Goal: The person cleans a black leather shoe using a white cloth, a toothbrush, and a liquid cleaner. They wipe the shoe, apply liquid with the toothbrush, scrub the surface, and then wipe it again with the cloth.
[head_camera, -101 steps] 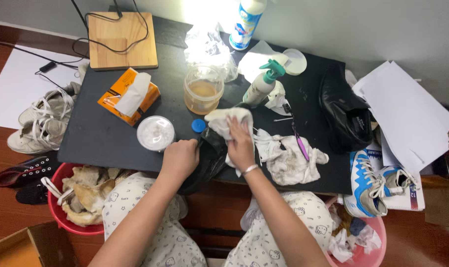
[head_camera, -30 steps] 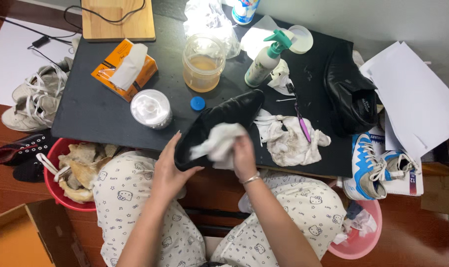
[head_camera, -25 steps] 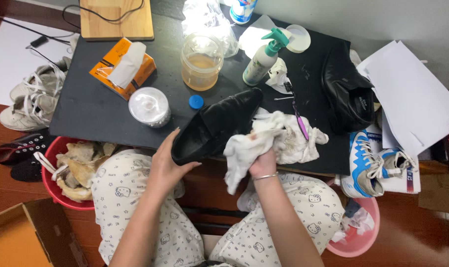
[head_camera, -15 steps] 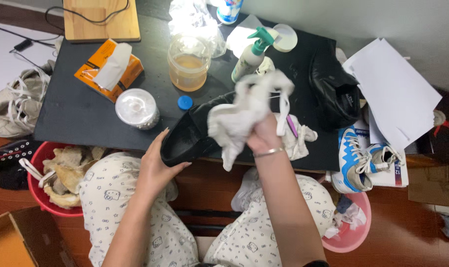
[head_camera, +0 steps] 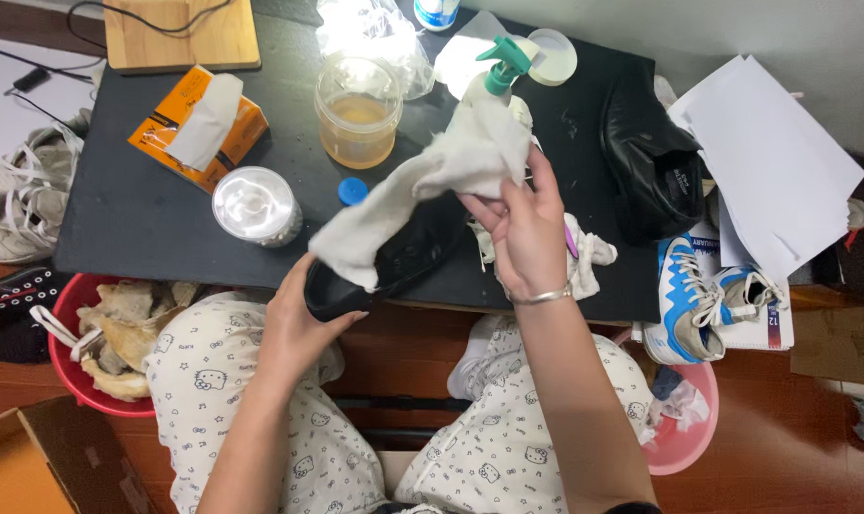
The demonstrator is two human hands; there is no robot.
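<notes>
The right hand [head_camera: 527, 233] pinches a soft, crumpled white cloth [head_camera: 422, 195] between thumb and fingers, holding it raised so that its long limp end drapes down over a black shoe [head_camera: 408, 262]. A thin metal bangle circles that wrist. The left hand [head_camera: 294, 319] curls around the shoe's heel end from below, fingers closed on it, at the near edge of the matte black table [head_camera: 137, 224]; the shoe is smooth, dark and low, slanting up over the table.

Under the right hand lies another rumpled white rag [head_camera: 589, 257]. Just beyond the cloth stands a white spray bottle with a green trigger [head_camera: 503, 71]. To the left are a clear round plastic jar of amber liquid [head_camera: 357, 109], a small blue cap [head_camera: 353, 190], and a round container with a shiny lid [head_camera: 257, 206]. Farther left sits an orange tissue box [head_camera: 198, 124] with a sheet poking out, and a flat wooden board [head_camera: 179, 33]. A second black leather shoe [head_camera: 651, 157] rests on the table's right side, beside loose white paper sheets [head_camera: 774, 171] and a blue and white sneaker [head_camera: 684, 295]. A red basin [head_camera: 75, 385] of crumpled rags sits by the left knee.
</notes>
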